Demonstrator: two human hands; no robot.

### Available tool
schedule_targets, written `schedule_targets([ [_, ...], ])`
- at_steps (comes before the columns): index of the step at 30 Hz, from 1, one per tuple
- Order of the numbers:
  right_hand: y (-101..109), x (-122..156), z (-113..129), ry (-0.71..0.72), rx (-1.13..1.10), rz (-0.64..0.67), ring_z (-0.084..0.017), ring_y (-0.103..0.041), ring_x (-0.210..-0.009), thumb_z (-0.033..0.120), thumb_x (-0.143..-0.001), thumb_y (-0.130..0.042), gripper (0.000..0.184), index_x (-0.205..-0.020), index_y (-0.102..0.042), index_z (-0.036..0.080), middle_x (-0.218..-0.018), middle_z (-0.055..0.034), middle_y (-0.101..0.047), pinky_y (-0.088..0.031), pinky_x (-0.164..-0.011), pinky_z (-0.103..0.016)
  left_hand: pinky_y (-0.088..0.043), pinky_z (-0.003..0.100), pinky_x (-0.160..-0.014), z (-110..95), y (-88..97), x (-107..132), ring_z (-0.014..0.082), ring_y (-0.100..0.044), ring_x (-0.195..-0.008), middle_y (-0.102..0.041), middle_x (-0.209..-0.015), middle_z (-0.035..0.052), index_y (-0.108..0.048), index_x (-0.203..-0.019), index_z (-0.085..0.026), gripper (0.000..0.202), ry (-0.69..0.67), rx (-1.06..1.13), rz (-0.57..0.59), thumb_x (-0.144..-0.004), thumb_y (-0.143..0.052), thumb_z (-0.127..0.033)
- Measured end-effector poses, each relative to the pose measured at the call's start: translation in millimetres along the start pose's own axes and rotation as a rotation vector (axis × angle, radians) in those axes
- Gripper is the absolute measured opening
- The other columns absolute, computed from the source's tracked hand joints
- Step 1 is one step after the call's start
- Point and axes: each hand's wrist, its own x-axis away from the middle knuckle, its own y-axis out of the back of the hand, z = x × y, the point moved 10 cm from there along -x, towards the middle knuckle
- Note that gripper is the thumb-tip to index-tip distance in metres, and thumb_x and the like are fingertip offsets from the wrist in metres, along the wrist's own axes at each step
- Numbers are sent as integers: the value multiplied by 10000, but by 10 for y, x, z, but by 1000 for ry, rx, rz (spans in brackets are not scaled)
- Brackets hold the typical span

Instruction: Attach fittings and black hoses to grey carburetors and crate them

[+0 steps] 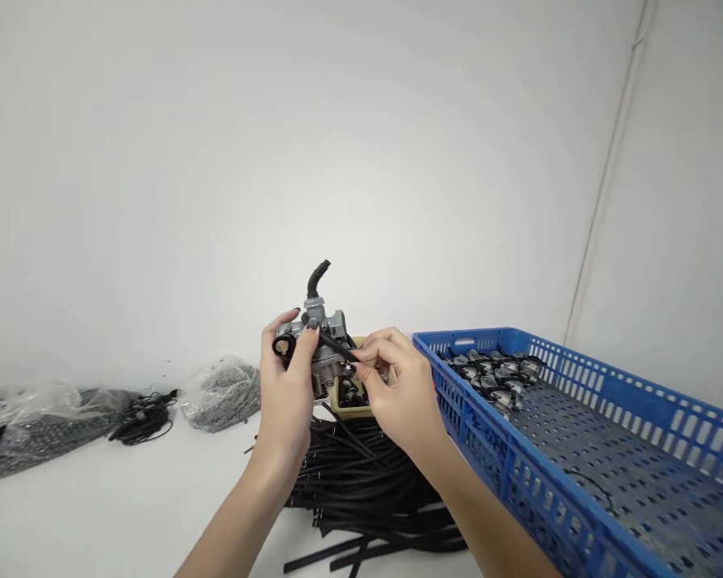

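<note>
My left hand (287,385) grips a grey metal carburetor (313,341) held up above the table, with a bent black elbow tube rising from its top. My right hand (398,385) pinches the end of a short black rubber hose (336,347) that runs across the carburetor's side. Both hands are closed. Below them lies a pile of cut black hoses (367,490) on the white table. A small beige box (349,401) with dark parts inside sits just behind the hands.
A blue plastic crate (578,482) stands at the right, with several grey carburetors (494,377) at its far end. Clear bags of small metal parts (222,393) and a bundle of black cables (141,417) lie at the left. A white wall is behind.
</note>
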Motion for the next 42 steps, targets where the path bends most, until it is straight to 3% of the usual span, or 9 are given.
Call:
schedule_targets([
  [4, -127, -31, -124, -68, -212, 103, -217, -603, -975, 197, -803, -689, 152, -942, -655, 249, -1043, -50, -630, -501, -858, -373, -493, 229, -619, -55, 19, -15, 153, -645, -747, -665, -874, -6, -571, -1178, -281, 428, -26, 19, -22, -798, -713, -416],
  [8, -354, -16, -266, -256, -692, 208, -248, -590, -1213, 401, -753, -799, 599, -1275, -518, 311, -1404, -79, -549, -502, -1000, -414, -497, 222, -630, -85, -11, 13, 150, -651, -758, -675, -917, 3, -576, -1177, -280, 444, -44, -11, 24, -789, -723, -440],
  [12, -450, 11, -287, -347, -849, 252, -277, -610, -1231, 442, -738, -811, 642, -1290, -541, 257, -1324, -104, -643, -486, -1047, -448, -517, 231, -623, -60, -69, 52, 154, -645, -743, -671, -891, -5, -567, -1193, -295, 471, -36, -66, 87, -790, -719, -484],
  [21, -307, -49, -469, -389, -746, 142, -286, -721, -1022, 433, -658, -864, 532, -1108, -650, 244, -1007, -73, -775, -552, -956, -466, -511, 204, -571, 28, -146, 29, 164, -660, -781, -687, -939, 2, -613, -1131, -274, 417, 80, -5, 143, -770, -720, -452],
  [26, -272, -10, -262, -301, -617, 233, -260, -638, -1186, 450, -763, -781, 585, -1281, -575, 272, -1290, -90, -653, -501, -1036, -424, -495, 189, -587, 101, -138, 8, 189, -662, -921, -690, -1004, 8, -679, -1065, -254, 389, 131, 122, 125, -789, -676, -529],
  [30, -235, 63, -146, -234, -407, 220, -263, -619, -1197, 359, -710, -838, 866, -1453, -393, 347, -1309, -62, -632, -488, -1048, -449, -533, 274, -756, 51, -182, 29, 224, -649, -1004, -686, -1051, 32, -663, -1096, -247, 440, 29, 106, 169, -861, -548, -601],
  [34, -190, 53, -81, -193, -351, 198, -255, -672, -1094, 276, -692, -835, 767, -1374, -486, 316, -1144, -37, -711, -512, -1018, -451, -520, 372, -881, -105, -216, 59, 251, -638, -1055, -618, -1239, 67, -578, -1216, -263, 532, -157, -19, 219, -877, -471, -659],
  [38, 118, -61, 20, -52, -292, 44, -250, -691, -1046, 265, -666, -843, 716, -1311, -534, 296, -1114, -32, -714, -549, -980, -431, -546, 471, -833, -315, -138, 43, 339, -588, -1151, -433, -1471, 107, -450, -1378, -306, 749, -271, -281, 196, -804, -441, -788],
  [42, 899, -333, 88, 107, -10, -357, -278, -573, -1248, 271, -726, -792, 752, -1397, -454, 312, -1348, -57, -601, -433, -1113, -465, -572, 500, -724, -627, 62, 28, 337, -641, -1031, -393, -1474, 96, -433, -1374, -352, 828, -341, -217, 92, -715, -496, -850],
])
